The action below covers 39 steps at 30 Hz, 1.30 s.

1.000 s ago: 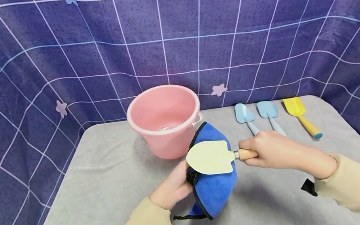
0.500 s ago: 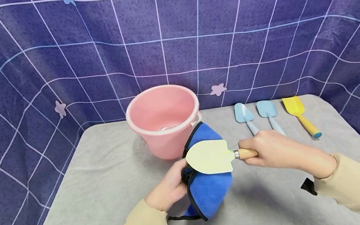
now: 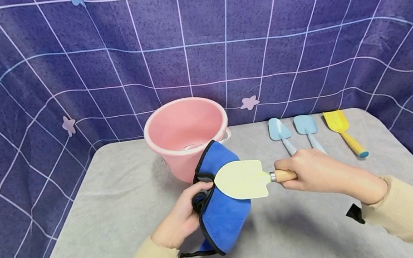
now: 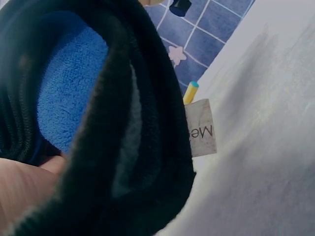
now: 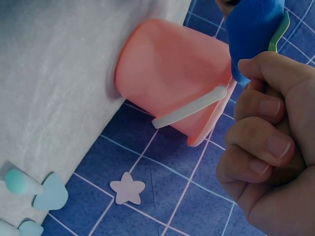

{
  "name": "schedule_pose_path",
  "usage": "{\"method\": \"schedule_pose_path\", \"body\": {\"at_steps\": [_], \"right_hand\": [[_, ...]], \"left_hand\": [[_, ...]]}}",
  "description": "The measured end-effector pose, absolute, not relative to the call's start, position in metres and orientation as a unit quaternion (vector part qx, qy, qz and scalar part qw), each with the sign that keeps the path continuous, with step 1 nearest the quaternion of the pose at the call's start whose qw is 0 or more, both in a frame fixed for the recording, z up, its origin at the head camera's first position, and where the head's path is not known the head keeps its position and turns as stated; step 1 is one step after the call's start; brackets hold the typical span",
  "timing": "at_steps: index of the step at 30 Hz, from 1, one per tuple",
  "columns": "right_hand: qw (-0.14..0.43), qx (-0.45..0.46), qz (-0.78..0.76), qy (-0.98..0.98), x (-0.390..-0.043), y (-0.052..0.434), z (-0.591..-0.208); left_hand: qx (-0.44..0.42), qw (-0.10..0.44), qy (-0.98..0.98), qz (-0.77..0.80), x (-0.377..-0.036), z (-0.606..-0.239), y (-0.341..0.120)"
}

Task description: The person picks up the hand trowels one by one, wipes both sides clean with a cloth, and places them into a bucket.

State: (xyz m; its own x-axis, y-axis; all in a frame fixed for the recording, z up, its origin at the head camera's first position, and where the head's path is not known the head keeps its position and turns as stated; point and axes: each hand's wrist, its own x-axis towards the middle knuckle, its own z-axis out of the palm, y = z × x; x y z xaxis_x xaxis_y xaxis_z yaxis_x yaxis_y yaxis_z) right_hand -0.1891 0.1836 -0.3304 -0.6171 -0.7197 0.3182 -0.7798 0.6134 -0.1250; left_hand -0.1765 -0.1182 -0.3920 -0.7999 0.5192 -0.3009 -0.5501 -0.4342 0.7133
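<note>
My right hand (image 3: 308,172) grips the wooden handle of a pale yellow-green trowel (image 3: 240,180), whose blade points left. Behind and under the blade is a blue cloth (image 3: 228,217) with black edging, held up in my left hand (image 3: 184,213). Close in the left wrist view, the cloth's dark edge (image 4: 162,187) is folded over and hides most of the hand; a pale label sticks out from it. Curled fingers (image 5: 268,140) wrap the handle in the right wrist view, with the cloth beyond. The cloth's upper corner overlaps the front of a pink bucket (image 3: 187,127).
Two light blue shovels (image 3: 279,130) and a yellow shovel (image 3: 339,124) lie at the back right of the grey tabletop (image 3: 119,199). A purple grid-patterned curtain (image 3: 236,17) surrounds the table's back and sides. The bucket's white handle (image 5: 189,107) hangs at its side.
My left hand has moved left, drawing the cloth with it, away from the trowel's handle side. The right hand and the trowel have hardly moved.
</note>
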Motion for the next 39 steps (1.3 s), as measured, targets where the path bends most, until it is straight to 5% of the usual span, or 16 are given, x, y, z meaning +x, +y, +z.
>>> {"method": "schedule_pose_path", "body": {"at_steps": [19, 39], "right_hand": [[0.12, 0.437, 0.134, -0.881, -0.19, 0.184, -0.331], [0.122, 0.43, 0.13, -0.885, -0.19, 0.188, -0.338]], "left_hand": [[-0.038, 0.308, 0.395, 0.864, -0.161, -0.38, -0.156], [0.035, 0.328, 0.293, 0.897, -0.147, -0.381, -0.191]]}}
